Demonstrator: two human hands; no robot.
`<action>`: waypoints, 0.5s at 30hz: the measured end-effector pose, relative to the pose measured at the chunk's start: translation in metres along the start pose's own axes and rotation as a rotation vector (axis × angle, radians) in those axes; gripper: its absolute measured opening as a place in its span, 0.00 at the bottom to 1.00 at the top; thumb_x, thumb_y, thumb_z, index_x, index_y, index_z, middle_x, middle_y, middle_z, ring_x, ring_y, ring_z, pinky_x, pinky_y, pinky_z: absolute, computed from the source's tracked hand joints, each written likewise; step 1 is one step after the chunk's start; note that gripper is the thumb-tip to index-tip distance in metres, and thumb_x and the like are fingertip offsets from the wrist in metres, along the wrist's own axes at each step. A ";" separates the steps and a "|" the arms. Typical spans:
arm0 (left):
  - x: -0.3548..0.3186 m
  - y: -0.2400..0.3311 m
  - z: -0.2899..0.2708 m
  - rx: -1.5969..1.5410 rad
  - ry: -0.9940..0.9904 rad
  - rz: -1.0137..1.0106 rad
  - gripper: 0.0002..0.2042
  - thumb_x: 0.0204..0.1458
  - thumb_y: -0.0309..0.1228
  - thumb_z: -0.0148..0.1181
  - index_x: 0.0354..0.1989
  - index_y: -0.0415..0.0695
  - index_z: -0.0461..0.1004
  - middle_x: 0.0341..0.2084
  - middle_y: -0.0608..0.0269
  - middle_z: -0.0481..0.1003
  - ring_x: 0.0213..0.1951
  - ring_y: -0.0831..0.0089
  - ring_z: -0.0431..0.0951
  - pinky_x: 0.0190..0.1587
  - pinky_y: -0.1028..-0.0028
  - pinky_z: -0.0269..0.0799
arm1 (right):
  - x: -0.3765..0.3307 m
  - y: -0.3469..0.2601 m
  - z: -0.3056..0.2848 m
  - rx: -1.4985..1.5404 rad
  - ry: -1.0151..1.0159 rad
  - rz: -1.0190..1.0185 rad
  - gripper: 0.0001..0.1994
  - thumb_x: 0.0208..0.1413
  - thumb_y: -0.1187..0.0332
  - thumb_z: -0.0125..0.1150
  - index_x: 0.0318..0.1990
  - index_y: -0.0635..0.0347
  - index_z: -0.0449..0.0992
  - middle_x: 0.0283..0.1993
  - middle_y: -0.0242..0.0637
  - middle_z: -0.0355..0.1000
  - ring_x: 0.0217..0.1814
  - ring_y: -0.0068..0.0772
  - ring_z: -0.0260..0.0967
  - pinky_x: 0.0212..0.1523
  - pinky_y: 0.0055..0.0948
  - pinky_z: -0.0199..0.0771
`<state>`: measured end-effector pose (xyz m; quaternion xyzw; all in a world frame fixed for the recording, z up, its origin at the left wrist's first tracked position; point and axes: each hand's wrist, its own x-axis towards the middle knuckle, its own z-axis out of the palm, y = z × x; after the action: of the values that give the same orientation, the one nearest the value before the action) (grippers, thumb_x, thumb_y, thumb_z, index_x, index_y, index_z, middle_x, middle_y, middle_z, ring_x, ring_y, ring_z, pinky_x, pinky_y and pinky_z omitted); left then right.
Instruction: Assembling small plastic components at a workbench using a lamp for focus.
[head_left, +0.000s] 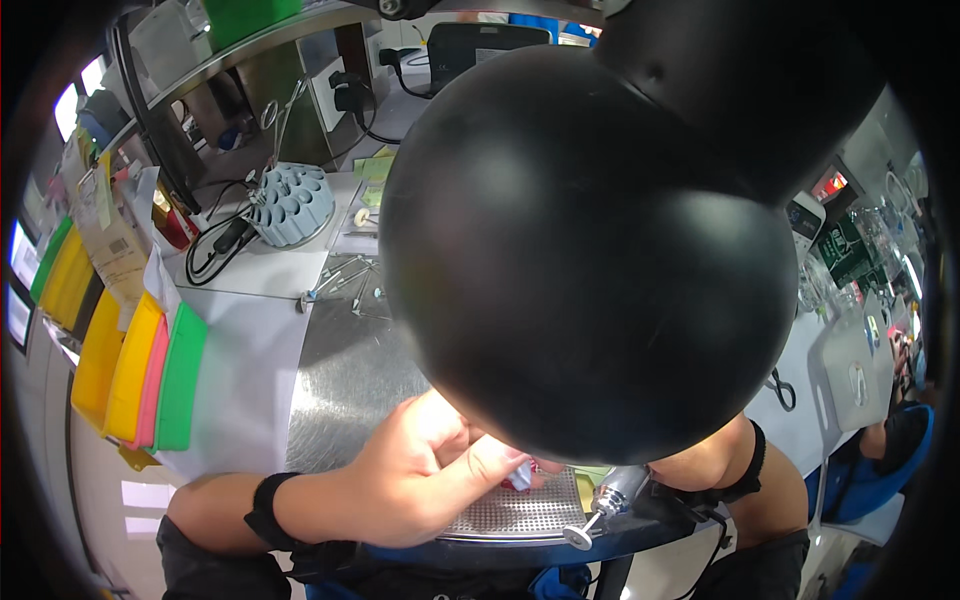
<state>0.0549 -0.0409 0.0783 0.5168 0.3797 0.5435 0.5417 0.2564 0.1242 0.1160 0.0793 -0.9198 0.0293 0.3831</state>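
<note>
My left hand (425, 475) is closed, with thumb and fingertips pinching a small whitish piece with red on it (520, 477). Only the back of my right hand (705, 464) shows, at the right edge of a big black dome (590, 260). Its fingers are hidden under the dome. Right beside it a silver rotary handpiece (618, 488) points toward me, a pale disc (577, 537) on its shaft. Whether the right hand grips it cannot be made out. Below the hands lies a perforated metal grating (525, 508).
Several mounted burs and discs (340, 280) lie on the metal worktop (350, 365). A grey round tool holder (290, 205) stands at the back left. Yellow, pink and green trays (180, 380) line the left edge. Another person sits on the right, near a clear plastic box (850, 365).
</note>
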 end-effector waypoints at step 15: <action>-0.014 -0.009 0.006 0.089 0.080 0.003 0.07 0.60 0.22 0.64 0.44 0.31 0.81 0.41 0.52 0.83 0.40 0.71 0.83 0.43 0.74 0.80 | -0.004 0.011 -0.011 -0.026 -0.154 0.233 0.19 0.37 0.45 0.79 0.29 0.48 0.85 0.33 0.26 0.81 0.25 0.30 0.77 0.23 0.26 0.72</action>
<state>0.0608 -0.0545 0.0682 0.5188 0.4241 0.5471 0.5016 0.2643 0.1369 0.1210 -0.0309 -0.9497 0.0557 0.3066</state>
